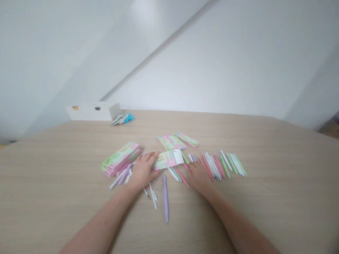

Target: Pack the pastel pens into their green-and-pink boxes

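My left hand (145,168) is closed on a pastel pen box (165,160), thumb below and fingers over its left end. The box's white flap (178,156) stands open towards the right. Just right of it, my right hand (198,174) has its fingers bent down on a pink pen (185,165); the fingertips are partly hidden. Green, white and red pens (182,177) lie between my hands. A purple pen (165,199) lies alone nearer to me. White and purple pens (120,177) are scattered under and beside my left hand.
A stack of pastel boxes (120,158) is at the left, with more flat boxes (172,141) beyond my hands. A row of red, white and green pens (214,165) lies at the right. Farther back are a white box (90,112) and a crumpled grey-and-blue item (123,119).
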Demonstrator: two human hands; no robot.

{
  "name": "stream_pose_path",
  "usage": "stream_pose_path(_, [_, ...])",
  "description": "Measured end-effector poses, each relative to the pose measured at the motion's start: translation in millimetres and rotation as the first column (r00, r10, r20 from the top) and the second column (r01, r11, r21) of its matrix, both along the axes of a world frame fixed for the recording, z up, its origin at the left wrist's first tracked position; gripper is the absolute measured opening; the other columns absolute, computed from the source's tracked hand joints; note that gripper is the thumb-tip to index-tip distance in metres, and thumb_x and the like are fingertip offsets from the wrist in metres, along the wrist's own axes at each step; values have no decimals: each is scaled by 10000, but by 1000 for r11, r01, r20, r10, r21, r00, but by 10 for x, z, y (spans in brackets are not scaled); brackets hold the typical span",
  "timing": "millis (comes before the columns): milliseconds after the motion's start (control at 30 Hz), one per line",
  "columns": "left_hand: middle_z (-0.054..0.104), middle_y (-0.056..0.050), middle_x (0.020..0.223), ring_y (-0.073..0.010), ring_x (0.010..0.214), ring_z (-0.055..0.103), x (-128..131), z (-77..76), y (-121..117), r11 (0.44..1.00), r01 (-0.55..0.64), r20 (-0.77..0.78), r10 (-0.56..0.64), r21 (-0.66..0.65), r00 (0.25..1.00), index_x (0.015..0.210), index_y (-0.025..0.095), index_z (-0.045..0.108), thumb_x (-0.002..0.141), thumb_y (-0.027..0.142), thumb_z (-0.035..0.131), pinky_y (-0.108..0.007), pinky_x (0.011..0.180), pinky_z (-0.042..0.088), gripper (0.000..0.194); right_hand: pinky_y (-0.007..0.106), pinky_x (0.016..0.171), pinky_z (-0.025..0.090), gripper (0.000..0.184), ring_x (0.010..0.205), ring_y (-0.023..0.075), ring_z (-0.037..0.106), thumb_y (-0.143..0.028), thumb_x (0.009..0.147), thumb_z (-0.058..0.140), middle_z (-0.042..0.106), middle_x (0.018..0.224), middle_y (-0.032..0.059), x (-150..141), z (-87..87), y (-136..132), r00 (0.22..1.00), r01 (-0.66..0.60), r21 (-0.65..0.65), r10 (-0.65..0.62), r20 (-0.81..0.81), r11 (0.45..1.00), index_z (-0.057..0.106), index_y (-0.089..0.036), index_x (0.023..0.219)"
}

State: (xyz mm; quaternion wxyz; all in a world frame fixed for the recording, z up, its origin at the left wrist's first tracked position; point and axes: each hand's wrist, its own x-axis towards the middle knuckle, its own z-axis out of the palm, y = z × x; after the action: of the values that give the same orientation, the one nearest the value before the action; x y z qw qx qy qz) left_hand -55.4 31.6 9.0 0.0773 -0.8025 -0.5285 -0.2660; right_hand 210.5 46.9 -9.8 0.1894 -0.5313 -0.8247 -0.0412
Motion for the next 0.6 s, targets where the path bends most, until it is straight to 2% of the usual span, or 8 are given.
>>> stream_pose_path(167, [497,-96,1313,-278,1196,448,1,15,-12,1000,-4,0,4,-5,1000,1346,225,373,771,285,599,-465,1036,298,621,334,955,322,262,950,216,560,-172,894,411,668,898,92,-8,69,-91,998,48,22,-49,26,999,672,-152,894])
stream_pose_path(300, [502,-98,1305,-279,1188,454,3,23,-18,1000,2,8,-2,-4,1000,1348,224,374,773,287,597,-470,1035,300,620,341,899,347,226,915,235,567,-193,881,440,666,853,96,-4,135,-168,994,83,27,-85,64,996,658,-150,837])
stream_pose_path(433, [505,-95,1302,-280,1182,457,6,29,-25,1000,1,15,-1,1,1000,1341,230,382,775,287,599,-473,1030,304,609,321,805,378,214,906,238,580,-198,882,435,667,856,109,3,171,-220,991,117,-40,-115,66,992,639,-149,834])
stream_pose_path(600, [507,-93,1302,-277,1179,460,7,42,-34,1000,0,9,0,-5,1000,1346,232,373,785,299,597,-481,1041,291,608,286,673,385,143,808,219,609,-193,868,457,665,870,106,-12,204,-268,978,198,-167,-206,-37,966,592,-147,875])
